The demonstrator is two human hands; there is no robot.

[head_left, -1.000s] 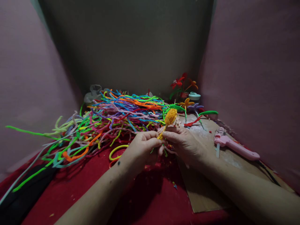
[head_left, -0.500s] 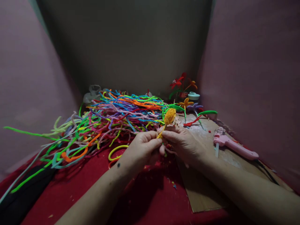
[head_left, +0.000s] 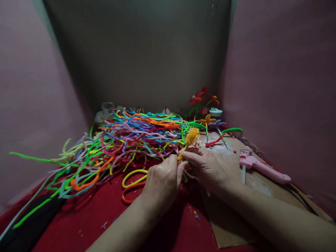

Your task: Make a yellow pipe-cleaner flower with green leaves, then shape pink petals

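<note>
A yellow-orange pipe cleaner [head_left: 192, 136], bent into a petal-like loop at its top, rises between my two hands. My left hand [head_left: 164, 178] is closed with its fingertips at the lower, twisted end. My right hand [head_left: 206, 164] pinches the same piece from the other side, thumb and finger just under the loop. Both sets of fingertips nearly meet, and they hide the bottom of the piece. Just left of my left wrist lie the yellow and red handles of scissors [head_left: 132, 187].
Behind my hands spreads a large heap of coloured pipe cleaners [head_left: 141, 131]. A pink glue gun [head_left: 265, 168] lies on a cardboard sheet [head_left: 233, 227] at the right. Finished pipe-cleaner flowers [head_left: 207, 120] and a pale-lidded jar [head_left: 215, 112] stand at the back. Red cloth [head_left: 86, 217] covers the table.
My left hand has rolled over, its back now facing up, and sits a little lower. The view has shifted slightly, and more of the scissor handles shows. My right hand keeps its pinch.
</note>
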